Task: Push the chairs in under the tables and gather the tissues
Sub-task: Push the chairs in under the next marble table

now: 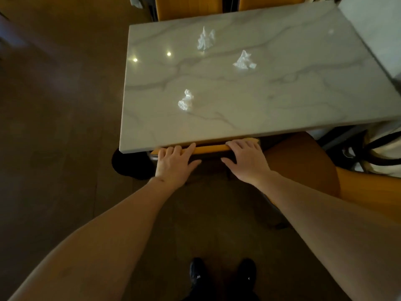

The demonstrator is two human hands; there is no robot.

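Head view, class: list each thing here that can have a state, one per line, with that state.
Near chair: pushed in, backrest at the table edge.
Left hand: resting on the backrest.
Right hand: resting on the backrest.
Three tissues: crumpled, on the table, ungathered.
Right-hand chair: not pushed in.

I see the marble table (282,101) top mostly bare, so a hand can sweep across it freely around three crumpled tissues (186,101), (205,39), (244,60) lying well apart. At the near edge, the orange chair back (208,149) sits tucked right against the tabletop, leaving almost no gap. Another orange chair (303,161) crowds my right side, while the floor (54,127) to my left lies open.
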